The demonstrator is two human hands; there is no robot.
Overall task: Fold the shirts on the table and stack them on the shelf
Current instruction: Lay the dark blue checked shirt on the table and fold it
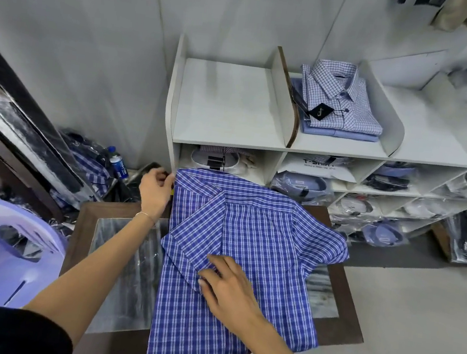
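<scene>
1. Blue plaid shirt (249,255) lies back-up on the dark-framed table (347,314), centre of frame; its left side and one sleeve are folded in across the back.
2. Left hand (155,192), left of centre, sits at the shirt's upper left edge, fingers curled and pinching the fabric there.
3. Right hand (227,288), lower centre, rests flat on the folded-in sleeve, fingers spread and fairly straight, pressing down.
4. White shelf (229,103), upper centre: the middle top compartment holds a stack of folded check shirts (341,102) with tags.
5. Lower cubbies hold bagged shirts (302,185).
6. Lilac plastic chair (3,248) at lower left; a bottle (118,162) on the floor beyond the left hand.
</scene>
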